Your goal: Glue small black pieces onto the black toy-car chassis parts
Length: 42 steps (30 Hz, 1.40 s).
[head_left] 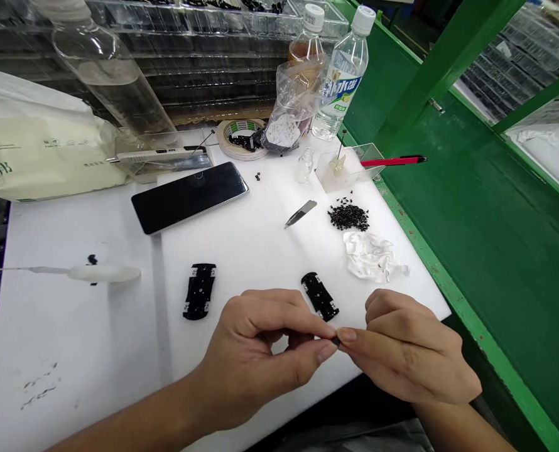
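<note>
Both hands meet at the near edge of the white tabletop [260, 238]: the left hand [260, 351] and right hand [411, 355] pinch one tiny black part [335, 341] between their fingertips. Two flat black oblong plates [199, 290] [320, 295] lie just beyond, seemingly unfinished. A heap of small black bits [348, 217], crumpled white tissue [372, 256] and steel tweezers [301, 213] sit farther off; nothing blocks the hands.

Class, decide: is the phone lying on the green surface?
No, the phone lies screen-up on the white table, left of the green surface.
</note>
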### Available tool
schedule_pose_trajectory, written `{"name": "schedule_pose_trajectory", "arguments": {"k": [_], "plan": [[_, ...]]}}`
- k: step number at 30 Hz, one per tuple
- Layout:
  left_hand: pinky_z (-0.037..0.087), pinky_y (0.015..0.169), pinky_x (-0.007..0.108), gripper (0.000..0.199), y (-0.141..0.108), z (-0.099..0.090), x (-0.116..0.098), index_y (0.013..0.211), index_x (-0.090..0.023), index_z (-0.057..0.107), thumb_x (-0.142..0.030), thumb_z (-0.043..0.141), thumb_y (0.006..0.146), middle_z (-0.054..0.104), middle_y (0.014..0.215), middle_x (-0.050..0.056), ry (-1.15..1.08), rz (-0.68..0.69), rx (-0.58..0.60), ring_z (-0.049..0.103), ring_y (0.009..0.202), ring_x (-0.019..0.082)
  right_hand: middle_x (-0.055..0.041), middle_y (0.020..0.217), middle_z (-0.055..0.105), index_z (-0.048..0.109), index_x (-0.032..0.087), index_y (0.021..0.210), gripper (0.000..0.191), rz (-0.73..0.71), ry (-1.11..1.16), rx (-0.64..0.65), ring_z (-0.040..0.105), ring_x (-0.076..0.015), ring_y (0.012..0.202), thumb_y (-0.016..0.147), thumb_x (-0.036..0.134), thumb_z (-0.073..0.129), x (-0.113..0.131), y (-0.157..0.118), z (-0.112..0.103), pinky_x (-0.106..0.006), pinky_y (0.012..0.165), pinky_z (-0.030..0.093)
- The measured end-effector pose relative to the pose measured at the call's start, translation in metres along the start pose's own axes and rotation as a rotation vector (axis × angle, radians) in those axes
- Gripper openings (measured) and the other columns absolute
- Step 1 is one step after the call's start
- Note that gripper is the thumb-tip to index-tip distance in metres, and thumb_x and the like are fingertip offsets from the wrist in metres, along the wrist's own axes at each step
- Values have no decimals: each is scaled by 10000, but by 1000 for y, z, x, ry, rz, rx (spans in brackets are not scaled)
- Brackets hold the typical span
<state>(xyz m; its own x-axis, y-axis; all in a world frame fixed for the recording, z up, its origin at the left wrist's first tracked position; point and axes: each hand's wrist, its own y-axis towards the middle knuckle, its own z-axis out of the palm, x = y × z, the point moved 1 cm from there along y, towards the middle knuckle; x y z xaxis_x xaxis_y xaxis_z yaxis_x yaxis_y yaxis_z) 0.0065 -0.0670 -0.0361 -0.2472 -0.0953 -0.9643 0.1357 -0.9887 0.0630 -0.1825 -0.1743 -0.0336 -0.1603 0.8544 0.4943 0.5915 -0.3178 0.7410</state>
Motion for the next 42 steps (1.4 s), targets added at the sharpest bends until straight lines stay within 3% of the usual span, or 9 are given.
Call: {"name": "schedule_pose_trajectory", "arguments": {"k": [5, 12, 16, 21, 26, 33, 37, 42], "plan": [[497, 572, 141, 296, 0, 2, -1, 961, -275, 898, -19, 802, 846, 714, 724, -28, -1, -10, -8, 599, 612, 64, -16, 691, 662, 799, 88, 1116, 227, 19, -9, 51, 614, -137, 616, 912, -13, 799, 2, 6, -4, -309, 484, 499], [490, 614, 110, 307, 1, 2, 0, 920, -247, 877, 26, 791, 810, 694, 740, -42, -92, -81, 2, 585, 648, 42, -6, 690, 675, 801, 95, 1156, 295, -5, -4, 54, 608, -139, 596, 885, -19, 811, 1, 6, -4, -312, 454, 485], [403, 499, 125, 53, -2, -1, 8, 906, -208, 829, -169, 829, 941, 602, 685, -46, -260, -259, 52, 486, 541, 32, -31, 729, 693, 794, 65, 1136, 293, 24, 26, 32, 602, -136, 604, 867, -47, 819, 2, 6, 2, -320, 477, 483], [376, 486, 149, 195, -2, -2, 12, 898, -175, 789, -340, 867, 967, 559, 614, -43, -417, -466, 103, 445, 484, 30, -57, 804, 720, 788, 54, 1196, 311, 93, 117, -3, 603, -131, 639, 899, -37, 795, 1, 4, 9, -308, 500, 490], [392, 502, 154, 225, 0, -2, 10, 902, -182, 765, -379, 837, 983, 549, 618, -47, -416, -517, 103, 444, 488, 33, -67, 776, 702, 806, 27, 1148, 264, 56, 92, 46, 586, -131, 640, 895, -46, 795, -1, 4, 6, -312, 511, 467], [431, 526, 150, 137, 2, -4, 0, 970, -204, 800, -296, 743, 1054, 585, 697, -45, -63, -278, 86, 504, 581, 55, -45, 721, 699, 813, 37, 1109, 259, 8, -81, 79, 583, -138, 648, 869, -57, 828, 0, 7, -2, -318, 522, 455], [503, 638, 188, 191, 3, -3, -6, 1080, -215, 838, -129, 673, 1039, 714, 838, 1, 228, 29, 94, 626, 718, 87, -92, 774, 742, 806, 15, 1091, 216, 17, -50, 80, 622, -153, 676, 885, -51, 816, 0, 7, -4, -329, 535, 468], [514, 626, 211, 220, -1, -4, -3, 1127, -83, 798, 15, 657, 990, 711, 837, 44, 532, 410, 102, 623, 714, 97, -47, 748, 720, 803, 59, 1127, 217, 39, -63, 97, 616, -145, 686, 920, -5, 820, 2, 5, -6, -328, 557, 458]]}}
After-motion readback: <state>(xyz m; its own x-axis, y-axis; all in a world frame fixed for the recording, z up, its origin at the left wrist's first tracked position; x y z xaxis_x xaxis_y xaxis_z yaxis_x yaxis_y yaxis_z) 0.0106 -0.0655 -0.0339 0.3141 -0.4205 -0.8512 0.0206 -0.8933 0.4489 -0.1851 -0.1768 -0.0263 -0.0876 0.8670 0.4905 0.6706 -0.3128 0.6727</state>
